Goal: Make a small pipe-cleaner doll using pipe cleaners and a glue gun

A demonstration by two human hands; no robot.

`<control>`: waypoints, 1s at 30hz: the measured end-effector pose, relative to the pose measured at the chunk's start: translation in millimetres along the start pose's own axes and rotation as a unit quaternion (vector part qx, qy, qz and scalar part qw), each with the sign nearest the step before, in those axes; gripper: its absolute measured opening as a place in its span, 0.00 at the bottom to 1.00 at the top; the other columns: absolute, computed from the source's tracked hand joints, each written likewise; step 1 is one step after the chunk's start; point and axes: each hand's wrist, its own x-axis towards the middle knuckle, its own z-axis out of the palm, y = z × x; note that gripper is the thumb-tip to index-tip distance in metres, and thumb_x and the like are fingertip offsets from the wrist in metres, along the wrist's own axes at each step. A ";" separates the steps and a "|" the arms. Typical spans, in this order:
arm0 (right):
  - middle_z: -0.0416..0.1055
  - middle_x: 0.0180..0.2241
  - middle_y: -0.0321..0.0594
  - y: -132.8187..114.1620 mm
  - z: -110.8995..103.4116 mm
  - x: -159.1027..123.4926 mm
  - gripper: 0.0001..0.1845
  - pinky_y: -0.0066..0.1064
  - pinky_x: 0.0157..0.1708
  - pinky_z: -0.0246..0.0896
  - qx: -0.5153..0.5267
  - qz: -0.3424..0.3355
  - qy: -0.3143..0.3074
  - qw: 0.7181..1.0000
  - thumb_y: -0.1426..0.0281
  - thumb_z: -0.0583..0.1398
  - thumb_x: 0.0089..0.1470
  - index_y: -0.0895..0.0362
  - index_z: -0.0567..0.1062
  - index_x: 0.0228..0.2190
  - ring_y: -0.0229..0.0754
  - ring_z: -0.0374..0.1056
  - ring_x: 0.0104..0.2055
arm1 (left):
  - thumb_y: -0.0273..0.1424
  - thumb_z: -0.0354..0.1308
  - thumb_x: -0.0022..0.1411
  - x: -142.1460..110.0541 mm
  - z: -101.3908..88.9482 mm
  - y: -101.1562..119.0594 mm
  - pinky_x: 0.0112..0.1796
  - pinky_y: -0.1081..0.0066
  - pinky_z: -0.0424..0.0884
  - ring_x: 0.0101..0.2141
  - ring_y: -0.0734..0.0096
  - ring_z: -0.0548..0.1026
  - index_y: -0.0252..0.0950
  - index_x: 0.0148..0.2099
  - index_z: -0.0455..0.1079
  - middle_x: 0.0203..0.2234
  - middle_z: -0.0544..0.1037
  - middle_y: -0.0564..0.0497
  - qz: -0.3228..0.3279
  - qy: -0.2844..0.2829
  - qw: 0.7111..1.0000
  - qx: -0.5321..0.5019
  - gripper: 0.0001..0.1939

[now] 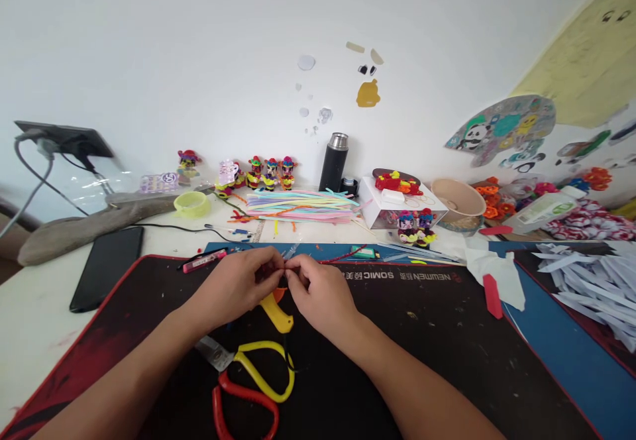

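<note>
“Centrally, what do the hands show?”

“The left hand and right hand meet above the black mat, each with thumb and forefinger pinched closed on a tiny piece between their tips. It is mostly hidden, its shape unreadable.”

“And the containers?”

“Four: an open beige bowl, its pale inside visible; a white box bearing a red-and-yellow piece; a black flask with a silver top; and a labelled plastic bottle, lying tilted. The contents of the last two, and of the box, cannot be made out.”

“Which parts are obscured?”

“The left forearm overlaps the blades of the scissors; the frame cuts their red handle. The hands partly cover a yellow-handled tool.”

“The counts?”

“One pair of scissors, two red strips, and two figurines before the box. Three more stand in a row left of the flask; the pastel stems overlap too closely to count.”
</note>
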 end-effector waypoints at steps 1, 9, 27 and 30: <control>0.77 0.26 0.33 0.1 -0.2 0.0 0.08 0.30 0.29 0.53 0.001 0.000 -0.001 1.000 0.70 0.61 0.66 0.52 0.81 0.44 0.39 0.70 0.27 | 0.36 0.55 0.68 0.3 0.0 0.1 0.33 0.68 0.66 0.32 0.64 0.77 0.41 0.40 0.74 0.32 0.81 0.53 0.000 0.001 1.000 0.001 0.08; 0.78 0.27 0.33 0.7 -1.1 0.4 0.07 0.31 0.29 0.52 -0.010 0.000 -0.004 1.000 0.71 0.61 0.66 0.53 0.81 0.42 0.39 0.70 0.27 | 0.36 0.54 0.68 0.6 -0.2 2.0 0.34 0.68 0.66 0.32 0.64 0.77 0.41 0.41 0.74 0.32 0.82 0.53 -0.002 -0.007 1.000 -0.003 0.09; 0.80 0.28 0.35 -1.9 -2.7 -0.9 0.07 0.31 0.29 0.52 -0.051 -0.007 -0.009 0.999 0.70 0.60 0.67 0.53 0.81 0.43 0.41 0.74 0.29 | 0.37 0.54 0.68 0.8 -2.7 4.2 0.34 0.67 0.66 0.32 0.63 0.77 0.40 0.42 0.76 0.32 0.82 0.52 -0.003 -0.015 1.000 0.005 0.10; 0.80 0.28 0.35 -1.6 -2.2 -0.9 0.08 0.31 0.29 0.52 -0.054 -0.005 -0.012 0.998 0.69 0.60 0.67 0.53 0.81 0.43 0.41 0.74 0.29 | 0.37 0.54 0.68 1.4 -2.5 3.8 0.34 0.67 0.66 0.31 0.63 0.77 0.40 0.42 0.75 0.32 0.82 0.52 -0.005 -0.018 1.000 0.005 0.11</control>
